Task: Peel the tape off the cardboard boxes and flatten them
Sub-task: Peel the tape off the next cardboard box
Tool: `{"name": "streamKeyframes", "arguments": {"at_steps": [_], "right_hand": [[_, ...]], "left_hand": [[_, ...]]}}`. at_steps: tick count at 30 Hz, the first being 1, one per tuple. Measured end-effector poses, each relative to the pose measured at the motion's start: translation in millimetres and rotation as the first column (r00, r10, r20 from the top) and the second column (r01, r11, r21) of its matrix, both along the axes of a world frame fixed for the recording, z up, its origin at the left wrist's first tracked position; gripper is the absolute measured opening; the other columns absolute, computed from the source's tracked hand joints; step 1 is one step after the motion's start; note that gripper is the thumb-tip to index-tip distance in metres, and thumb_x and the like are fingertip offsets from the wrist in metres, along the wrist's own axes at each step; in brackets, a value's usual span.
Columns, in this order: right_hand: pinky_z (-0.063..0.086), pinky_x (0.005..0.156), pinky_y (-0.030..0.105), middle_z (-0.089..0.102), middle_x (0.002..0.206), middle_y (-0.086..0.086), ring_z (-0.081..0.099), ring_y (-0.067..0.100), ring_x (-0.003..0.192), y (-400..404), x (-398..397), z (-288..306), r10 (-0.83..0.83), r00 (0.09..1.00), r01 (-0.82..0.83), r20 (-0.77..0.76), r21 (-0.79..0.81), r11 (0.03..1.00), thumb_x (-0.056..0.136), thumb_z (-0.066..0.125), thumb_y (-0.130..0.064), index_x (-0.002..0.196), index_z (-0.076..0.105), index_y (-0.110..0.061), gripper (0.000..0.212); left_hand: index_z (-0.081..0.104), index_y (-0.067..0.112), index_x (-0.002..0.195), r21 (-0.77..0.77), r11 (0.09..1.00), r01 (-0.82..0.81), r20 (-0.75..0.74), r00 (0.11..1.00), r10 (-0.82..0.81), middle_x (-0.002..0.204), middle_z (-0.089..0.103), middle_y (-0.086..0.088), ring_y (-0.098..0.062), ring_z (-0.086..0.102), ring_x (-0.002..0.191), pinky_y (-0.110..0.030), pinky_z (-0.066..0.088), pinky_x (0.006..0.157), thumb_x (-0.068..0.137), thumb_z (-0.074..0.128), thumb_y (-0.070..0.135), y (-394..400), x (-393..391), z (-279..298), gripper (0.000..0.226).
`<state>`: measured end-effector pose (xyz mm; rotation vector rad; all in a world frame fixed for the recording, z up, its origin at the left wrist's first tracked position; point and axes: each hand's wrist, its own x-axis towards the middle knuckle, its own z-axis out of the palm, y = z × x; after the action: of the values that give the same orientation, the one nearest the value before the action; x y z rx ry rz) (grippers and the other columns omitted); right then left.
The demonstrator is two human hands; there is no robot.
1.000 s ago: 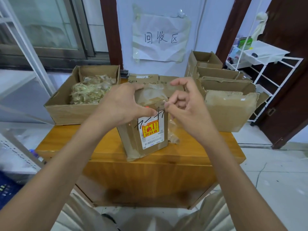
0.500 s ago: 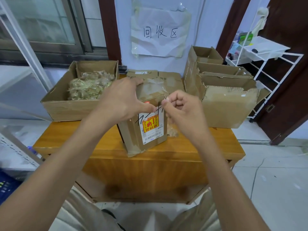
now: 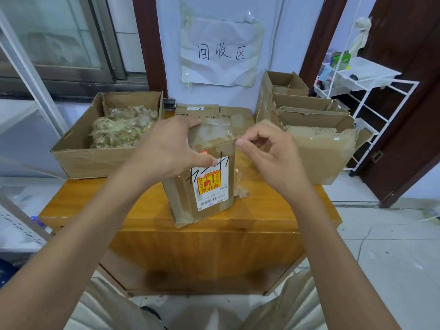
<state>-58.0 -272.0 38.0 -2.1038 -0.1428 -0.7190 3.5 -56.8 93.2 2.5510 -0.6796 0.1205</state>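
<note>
A small upright cardboard box (image 3: 181,198) with a white and red shipping label stands in the middle of the wooden table (image 3: 95,206). Clear tape (image 3: 214,129) covers its top and runs over the front edge. My left hand (image 3: 166,151) grips the box's top left, fingers over the top and thumb pressed on the front face. My right hand (image 3: 269,151) is at the top right corner with curled fingers, thumb and forefinger pinching the tape's end there.
An open box (image 3: 78,160) full of crumpled used tape (image 3: 123,129) sits at the left. Several opened, torn boxes (image 3: 316,151) stand at the right. Flat cardboard (image 3: 197,109) lies behind. A tape scrap (image 3: 240,191) lies beside the small box. A white rack (image 3: 371,91) stands far right.
My right hand has shifted from the box's front top edge to its top right corner and drawn slightly right. My left hand keeps its hold on the box.
</note>
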Motion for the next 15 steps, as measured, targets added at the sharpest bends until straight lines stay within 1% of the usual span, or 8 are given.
{"name": "streamKeyframes", "arguments": {"at_steps": [2,5,7,9,10,12,13,15], "right_hand": [[0.049,0.08,0.031,0.068,0.092,0.009,0.061,0.023,0.087,-7.9,-3.3,3.5,0.093,0.995,-0.092,-0.025,0.052,0.994,0.098,0.074,-0.019,0.086,0.07,-0.018,0.013],[0.048,0.075,0.025,0.069,0.094,0.016,0.059,0.013,0.083,-11.9,-9.7,14.4,0.179,0.979,-0.164,-0.102,0.138,0.977,0.099,0.073,-0.017,0.087,0.07,-0.011,0.013],[0.051,0.072,0.026,0.07,0.098,0.013,0.061,0.012,0.086,-10.0,-13.4,18.6,0.213,0.965,-0.185,-0.153,0.176,0.967,0.1,0.072,-0.021,0.093,0.07,-0.009,0.013],[0.055,0.078,0.029,0.074,0.104,0.002,0.067,0.014,0.097,-2.7,-17.6,21.0,0.233,0.951,-0.204,-0.202,0.156,0.966,0.098,0.073,-0.032,0.103,0.073,-0.018,0.015],[0.054,0.081,0.028,0.074,0.105,-0.004,0.068,0.011,0.099,2.4,-19.0,20.7,0.216,0.951,-0.194,-0.222,0.115,0.974,0.094,0.076,-0.04,0.107,0.074,-0.023,0.021],[0.051,0.067,0.024,0.073,0.097,-0.015,0.067,-0.001,0.086,14.4,-20.4,19.6,0.154,0.967,-0.15,-0.202,0.035,0.988,0.086,0.082,-0.048,0.105,0.075,-0.029,0.027],[0.046,0.061,0.022,0.072,0.088,-0.017,0.064,-0.003,0.075,19.3,-19.2,19.6,0.15,0.974,-0.147,-0.169,0.028,0.989,0.086,0.083,-0.044,0.098,0.075,-0.029,0.021],[0.048,0.06,0.033,0.07,0.077,-0.012,0.06,0.002,0.068,22.8,-16.5,19.1,0.205,0.968,-0.195,-0.145,0.08,0.978,0.091,0.081,-0.034,0.085,0.073,-0.023,0.015]], "left_hand": [[0.051,0.028,0.151,-0.028,0.999,0.033,-0.06,0.998,-0.034,0.14,0.062,0.004,-0.018,0.058,0.121,-0.033,0.048,0.098,0.064,0.092,0.054,10.6,4.5,1.0,0.099],[0.05,0.031,0.152,-0.039,0.995,0.091,-0.038,0.995,-0.092,0.144,0.058,0.009,-0.01,0.054,0.121,-0.032,0.045,0.101,0.062,0.093,0.054,22.6,4.5,0.9,0.102],[0.048,0.032,0.151,-0.033,0.996,0.084,0.046,0.996,-0.083,0.141,0.057,0.01,-0.01,0.049,0.12,-0.036,0.043,0.102,0.062,0.09,0.057,25.5,0.0,-2.7,0.101],[0.048,0.034,0.15,-0.026,0.996,0.081,0.103,0.992,-0.077,0.135,0.056,0.013,-0.014,0.05,0.123,-0.045,0.042,0.108,0.06,0.085,0.064,28.4,-4.6,-8.4,0.101],[0.048,0.035,0.149,-0.026,0.996,0.085,0.115,0.99,-0.081,0.131,0.054,0.017,-0.014,0.05,0.123,-0.049,0.042,0.108,0.058,0.081,0.068,30.1,-6.5,-10.9,0.102],[0.05,0.036,0.147,-0.043,0.994,0.103,0.134,0.986,-0.097,0.128,0.052,0.02,-0.013,0.05,0.122,-0.053,0.042,0.107,0.057,0.078,0.071,34.1,-9.2,-15.3,0.101],[0.05,0.036,0.147,-0.046,0.993,0.111,0.144,0.984,-0.103,0.13,0.053,0.02,-0.011,0.049,0.122,-0.053,0.042,0.107,0.057,0.077,0.071,35.7,-10.0,-16.5,0.1],[0.049,0.039,0.147,-0.049,0.989,0.137,0.158,0.979,-0.127,0.132,0.053,0.021,-0.008,0.047,0.12,-0.054,0.041,0.107,0.058,0.077,0.072,39.2,-11.8,-17.7,0.099]]}}
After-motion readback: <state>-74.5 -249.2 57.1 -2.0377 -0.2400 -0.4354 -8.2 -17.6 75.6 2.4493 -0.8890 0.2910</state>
